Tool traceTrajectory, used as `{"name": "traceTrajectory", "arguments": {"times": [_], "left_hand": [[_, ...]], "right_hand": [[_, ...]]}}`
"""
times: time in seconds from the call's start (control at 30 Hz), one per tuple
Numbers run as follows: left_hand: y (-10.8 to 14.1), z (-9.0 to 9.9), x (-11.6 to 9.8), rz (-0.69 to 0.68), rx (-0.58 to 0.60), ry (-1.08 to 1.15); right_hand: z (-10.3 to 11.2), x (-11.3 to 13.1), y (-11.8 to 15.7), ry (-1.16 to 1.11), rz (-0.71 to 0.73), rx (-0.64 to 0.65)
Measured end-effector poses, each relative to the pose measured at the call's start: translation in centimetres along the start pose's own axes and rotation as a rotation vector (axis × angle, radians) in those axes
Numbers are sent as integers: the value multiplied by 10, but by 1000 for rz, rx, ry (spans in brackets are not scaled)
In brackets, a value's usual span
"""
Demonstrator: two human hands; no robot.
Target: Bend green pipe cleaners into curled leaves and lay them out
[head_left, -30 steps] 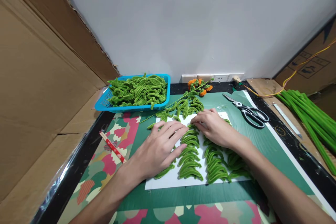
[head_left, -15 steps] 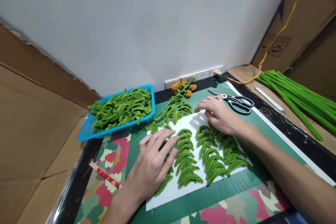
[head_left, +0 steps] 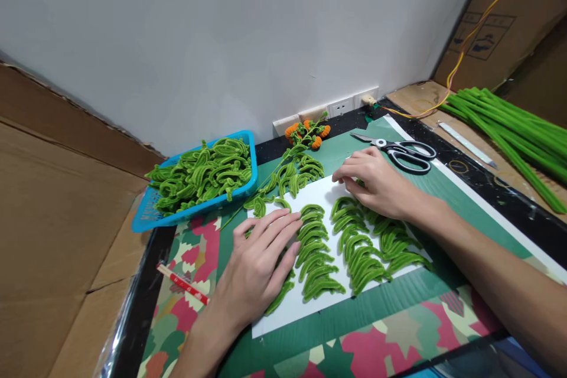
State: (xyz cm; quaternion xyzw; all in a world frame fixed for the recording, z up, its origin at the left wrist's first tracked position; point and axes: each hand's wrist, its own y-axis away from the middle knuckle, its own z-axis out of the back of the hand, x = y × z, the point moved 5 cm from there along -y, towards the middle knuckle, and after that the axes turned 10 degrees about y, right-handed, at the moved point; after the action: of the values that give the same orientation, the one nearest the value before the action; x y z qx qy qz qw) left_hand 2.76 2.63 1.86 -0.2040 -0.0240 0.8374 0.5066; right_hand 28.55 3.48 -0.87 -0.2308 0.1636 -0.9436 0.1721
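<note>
Curved green pieces (head_left: pixel 363 263) (fuzzy) in 4 columns on white paper (head_left: pixel 321 192)

Right hand (head_left: pixel 374 184) has drifted from the top of the second fuzzy green row (head_left: pixel 316 260) over toward the far-right row (head_left: pixel 394 245), which now pokes out more from under the forearm (head_left: pixel 478 260).

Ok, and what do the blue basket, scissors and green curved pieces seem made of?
Blue basket: probably plastic, smooth, slightly shiny, with small holes in its wall. Scissors: likely metal blades, plain grey; black-and-grey handles, probably plastic. Green curved pieces: perhaps chenille stems, matte, going by their fuzzy edges.
</note>
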Motion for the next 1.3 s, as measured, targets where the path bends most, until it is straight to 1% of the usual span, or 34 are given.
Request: {"name": "traceTrajectory", "arguments": {"times": [0.17,0.37,0.57,0.73,0.83,1.03,1.2,1.3], "left_hand": [[2,1,-1,-20,22,13],[3,2,-9,-104,31,69],[6,2,-7,-138,36,108],[9,8,-14,-203,4,184],[9,7,-18,-196,13,218],[7,2,-18,-202,39,207],[7,4,-20,-188,-9,245],[6,5,-22,-163,-7,279]], "right_hand": [[0,-2,2,45,-1,-11],[1,-2,3,84,7,-8],[1,-2,4,82,1,-20],[2,-2,4,76,-2,-29],[3,-2,4,78,-6,-26],[2,-2,4,90,-2,-24],[4,-4,5,79,-12,-26],[4,-4,4,81,-7,-18]]}}
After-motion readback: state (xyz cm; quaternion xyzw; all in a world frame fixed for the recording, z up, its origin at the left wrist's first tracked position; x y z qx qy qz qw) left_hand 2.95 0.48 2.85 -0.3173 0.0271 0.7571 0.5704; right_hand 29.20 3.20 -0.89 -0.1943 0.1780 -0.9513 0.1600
